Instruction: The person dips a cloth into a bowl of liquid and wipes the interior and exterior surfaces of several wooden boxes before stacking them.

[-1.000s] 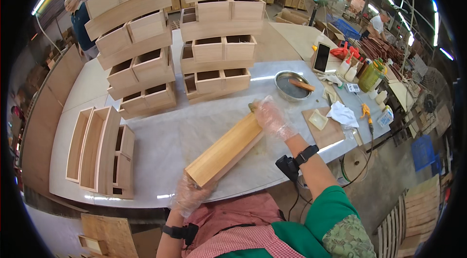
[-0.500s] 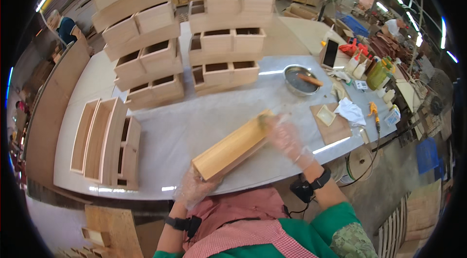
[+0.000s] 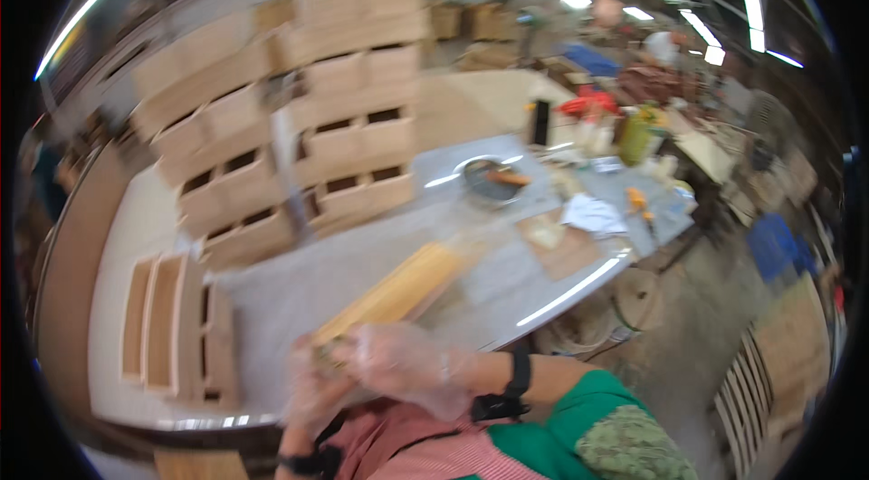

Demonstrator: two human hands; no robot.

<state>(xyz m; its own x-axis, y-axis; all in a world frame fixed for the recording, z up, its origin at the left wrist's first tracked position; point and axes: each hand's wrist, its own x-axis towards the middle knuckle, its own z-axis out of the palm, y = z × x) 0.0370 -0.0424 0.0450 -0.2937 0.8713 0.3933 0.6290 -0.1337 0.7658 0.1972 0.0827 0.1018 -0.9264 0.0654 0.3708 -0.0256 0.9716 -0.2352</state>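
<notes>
Over the table [image 3: 272, 304], wooden piece [image 3: 396, 293], long axis slanting away rightward

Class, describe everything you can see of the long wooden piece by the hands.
The long piece looks like wood, straight-edged, with a yellow top and a paler side. It slants over the grey table, near end to the left, far end to the right. The gloved left hand and right hand are at its near end, exact contact blurred. Whether it rests on the table is unclear.
</notes>
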